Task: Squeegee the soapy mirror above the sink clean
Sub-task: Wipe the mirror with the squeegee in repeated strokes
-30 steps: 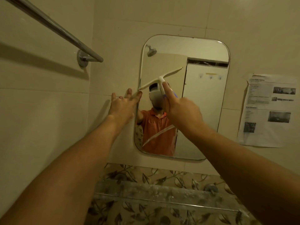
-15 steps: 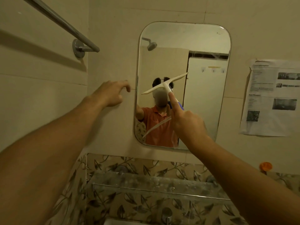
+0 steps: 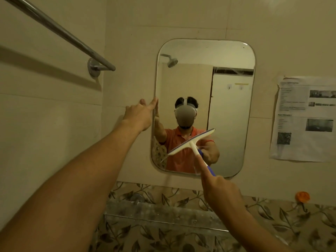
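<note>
A rounded rectangular mirror (image 3: 231,110) hangs on the beige tiled wall. My right hand (image 3: 218,188) grips the blue and white handle of a white squeegee (image 3: 190,142), with the forefinger stretched along the handle. Its blade lies tilted on the lower part of the glass, right end higher. My left hand (image 3: 140,115) rests on the mirror's left edge at mid height, fingers extended. The glass reflects a person in an orange shirt and a shower head.
A chrome towel rail (image 3: 60,35) runs along the left wall at upper left. A glass shelf (image 3: 156,213) sits below the mirror over leaf-patterned tiles. Printed sheets (image 3: 305,119) are stuck on the wall at right. An orange object (image 3: 302,196) sits at lower right.
My right hand has drawn the squeegee down the glass from the middle to the lower part. My left hand came off the wall and returned to the mirror's left edge.
</note>
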A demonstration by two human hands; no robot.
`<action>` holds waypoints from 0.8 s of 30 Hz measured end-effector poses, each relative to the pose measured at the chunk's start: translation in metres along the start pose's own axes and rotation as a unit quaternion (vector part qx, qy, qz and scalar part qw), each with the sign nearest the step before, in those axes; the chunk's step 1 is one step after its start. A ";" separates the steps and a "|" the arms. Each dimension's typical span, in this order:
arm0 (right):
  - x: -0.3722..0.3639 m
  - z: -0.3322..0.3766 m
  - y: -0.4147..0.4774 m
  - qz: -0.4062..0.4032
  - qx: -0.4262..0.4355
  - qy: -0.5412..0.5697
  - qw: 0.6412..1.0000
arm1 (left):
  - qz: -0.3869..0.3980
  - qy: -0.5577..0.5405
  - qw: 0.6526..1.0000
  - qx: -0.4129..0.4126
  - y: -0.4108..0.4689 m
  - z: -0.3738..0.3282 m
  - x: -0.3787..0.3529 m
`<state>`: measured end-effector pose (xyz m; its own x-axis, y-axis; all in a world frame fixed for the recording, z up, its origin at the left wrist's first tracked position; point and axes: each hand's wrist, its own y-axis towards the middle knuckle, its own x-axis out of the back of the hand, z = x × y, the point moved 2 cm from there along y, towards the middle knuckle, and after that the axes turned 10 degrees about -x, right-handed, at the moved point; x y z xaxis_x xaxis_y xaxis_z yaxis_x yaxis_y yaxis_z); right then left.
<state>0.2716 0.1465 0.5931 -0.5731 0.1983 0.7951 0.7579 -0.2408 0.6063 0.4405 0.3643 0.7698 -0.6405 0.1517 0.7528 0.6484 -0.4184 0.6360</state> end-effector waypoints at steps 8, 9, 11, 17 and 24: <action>0.096 0.012 0.083 -0.126 0.020 0.133 0.983 | 0.037 -0.038 0.999 0.007 0.009 0.005 0.001; 0.110 0.019 0.099 -0.137 0.018 0.129 0.982 | 0.038 -0.041 0.998 0.001 0.010 0.007 0.001; 0.132 0.033 0.122 -0.147 0.020 0.111 0.983 | 0.038 -0.035 0.999 -0.015 0.012 0.011 0.001; 0.142 0.050 0.139 -0.140 0.015 0.068 0.988 | 0.031 -0.036 0.998 -0.030 0.013 0.016 0.000; 0.063 0.004 0.070 -0.085 0.024 0.054 0.995 | 0.027 -0.070 0.997 -0.018 0.006 0.022 0.003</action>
<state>0.2892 0.1460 0.6856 -0.7220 0.1287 0.6798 0.6601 -0.1661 0.7326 0.4516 0.3814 0.7795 -0.5400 0.2505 0.8036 0.6630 -0.4615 0.5894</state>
